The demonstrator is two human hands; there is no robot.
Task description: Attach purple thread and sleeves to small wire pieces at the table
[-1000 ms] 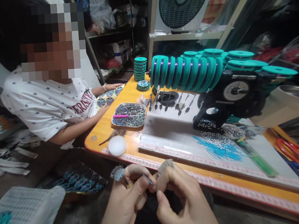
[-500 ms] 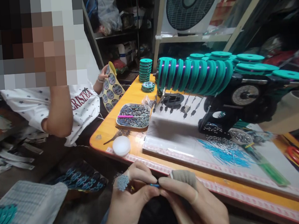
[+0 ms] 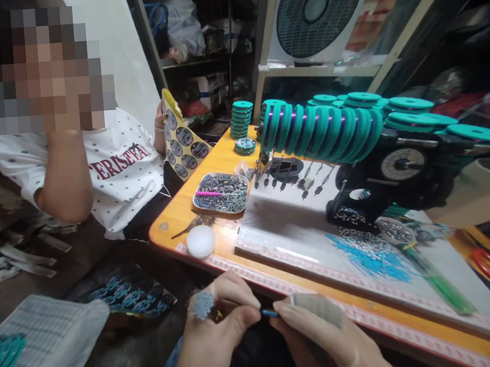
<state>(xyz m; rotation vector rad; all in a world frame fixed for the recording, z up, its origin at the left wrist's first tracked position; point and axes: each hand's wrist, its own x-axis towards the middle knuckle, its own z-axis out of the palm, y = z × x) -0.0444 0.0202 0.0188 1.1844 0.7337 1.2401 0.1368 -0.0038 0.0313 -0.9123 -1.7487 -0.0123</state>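
Note:
My left hand (image 3: 222,330) is closed around a bundle of thin light-blue rods (image 3: 203,305), whose ends stick out beside the index finger. Its thumb and index fingertip press together at the near end of a small dark-blue cylinder (image 3: 269,312) with pale marks. At the cylinder's other end, my right hand (image 3: 317,324) pinches it between thumb and index finger. A greyish cover wraps part of a right finger. Both hands are held in front of the table's edge. Whether the left fingertips grip the cylinder or something thin from it is too small to tell.
On the orange table (image 3: 163,217) are a tray of small metal cylinders (image 3: 225,199), a white round lid (image 3: 201,241), blue sticks (image 3: 376,261), a green-handled tool (image 3: 449,289) and a black machine (image 3: 398,161) carrying teal spools (image 3: 325,130). A person (image 3: 101,171) sits left, holding a sticker sheet (image 3: 183,143).
My right hand has shifted slightly right, and more of the dark-blue cylinder shows between my hands. The other person has leaned back a little and shifted left in view.

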